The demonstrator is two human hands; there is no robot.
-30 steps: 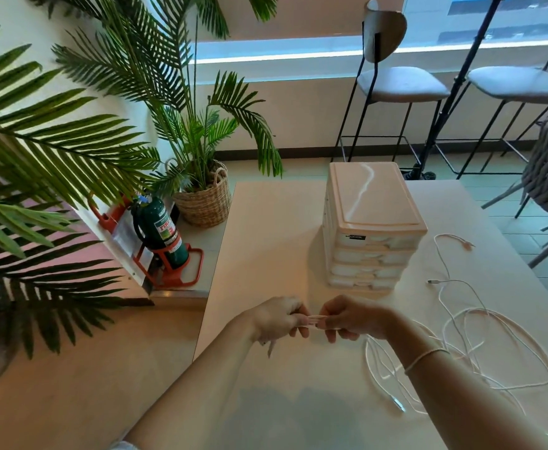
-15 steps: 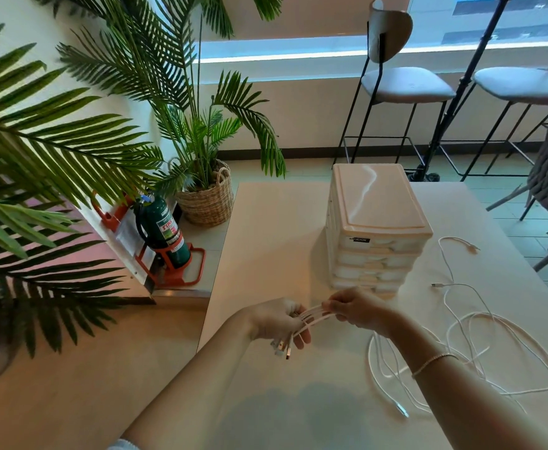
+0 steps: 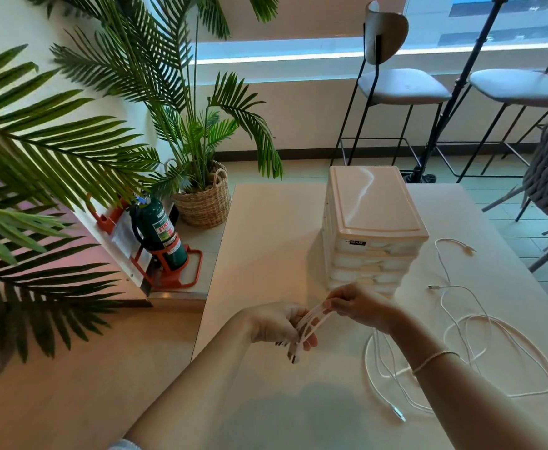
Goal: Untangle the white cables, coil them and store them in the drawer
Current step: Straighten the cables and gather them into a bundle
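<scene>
Over the near edge of the worktop (image 3: 266, 228) we hold a short bundle of white cable strands (image 3: 311, 319) stretched between both hands. Our left hand (image 3: 279, 326) curls its fingers round the lower end, where the plug ends poke out below the fist; our right hand (image 3: 360, 305) pinches the upper end between thumb and fingertips. So both grips are closed on the same bundle, and its long axis runs from low on our left up toward the right, nearly in line with the two hands.

From the right hand's side the cable drops down and feeds into the loose white cables (image 3: 480, 349) sprawled over the worktop to our right, looping and crossing one another, with several plugs lying free. That slack lies on the right-hand side, so we judge the right hand is the nearer one to draw more length in while the left keeps the gathered loops.

Just beyond the right hand stands the drawer unit (image 3: 373, 228), its drawers all closed as far as we can see. Coiling looks barely begun; storing is not yet started.
</scene>
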